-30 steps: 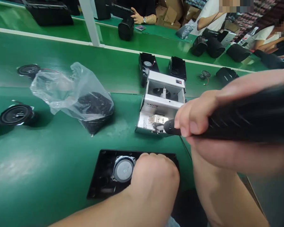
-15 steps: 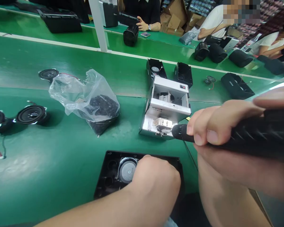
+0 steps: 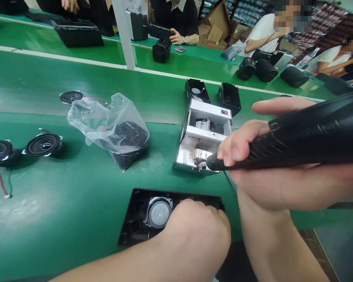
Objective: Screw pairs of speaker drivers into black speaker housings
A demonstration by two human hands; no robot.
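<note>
My right hand (image 3: 261,172) is wrapped round a black electric screwdriver (image 3: 300,137), its index finger lifted off the body. The screwdriver's nose (image 3: 213,162) reaches the front of a silver screw feeder (image 3: 200,133), and the bit's end is hard to make out there. My left hand (image 3: 198,223) is curled over the right part of a black speaker housing (image 3: 138,209). Its fingertips are hidden beneath the fist, so what they hold does not show. Left of that hand, a round speaker driver (image 3: 159,212) sits in the housing, magnet side up.
A clear plastic bag (image 3: 120,133) of small black pieces lies left of the feeder. Loose speaker drivers (image 3: 44,145) with wires lie farther left. Two black housings (image 3: 230,98) stand behind the feeder. Across the bench, beyond a white post (image 3: 125,35), several people sit among speakers.
The view has shifted slightly. My right hand and the screwdriver have swung a little left, the nose still at the feeder, and the index finger has lifted. My left hand stays over the housing.
</note>
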